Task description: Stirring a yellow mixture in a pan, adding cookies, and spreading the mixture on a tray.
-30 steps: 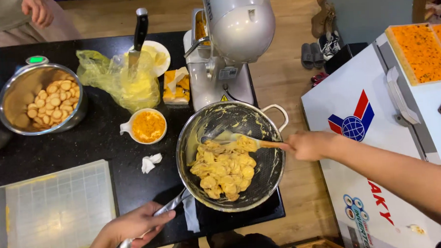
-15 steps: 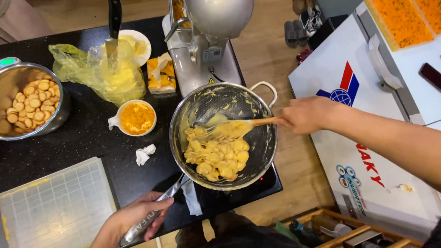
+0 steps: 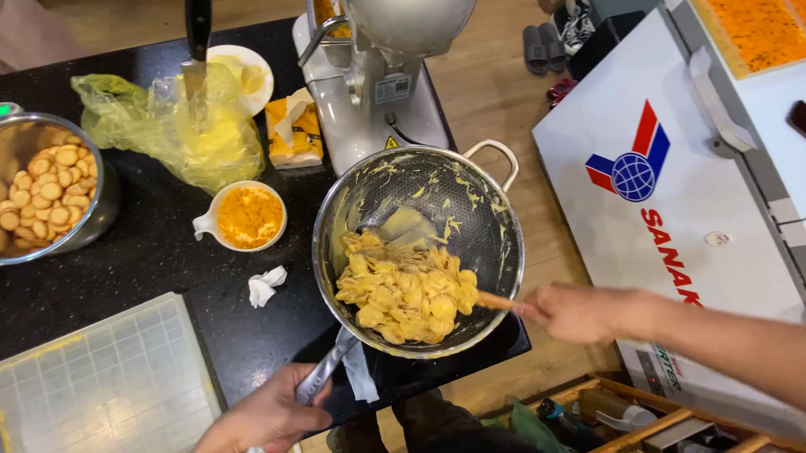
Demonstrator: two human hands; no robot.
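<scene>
Steel was what I saw first: a round steel pan (image 3: pixel 419 253) sat on the black counter (image 3: pixel 136 263), and I use it as my landmark. My left hand (image 3: pixel 258 424) was at the near end of the pan's long metal handle (image 3: pixel 323 377), fingers curled shut around it. My right hand (image 3: pixel 580 311) was just right of the pan's rim, fingers pinched together on a wooden spatula (image 3: pixel 499 302) whose front end lay buried in the heap of yellow, sauce-coated pieces (image 3: pixel 405 293) filling the near half of the pan.

Behind the pan stood a grey stand mixer (image 3: pixel 380 75). Left of the pan I noted a small white dish of orange crumbs (image 3: pixel 249 216), a crumpled white scrap (image 3: pixel 264 285) nearer me, a yellow plastic bag (image 3: pixel 167 127) farther back, and well to the left a steel bowl of small round biscuits (image 3: pixel 36 190). A translucent gridded tray (image 3: pixel 92 389) lay at the near left. Right of the pan was a white chest freezer (image 3: pixel 687 181).
</scene>
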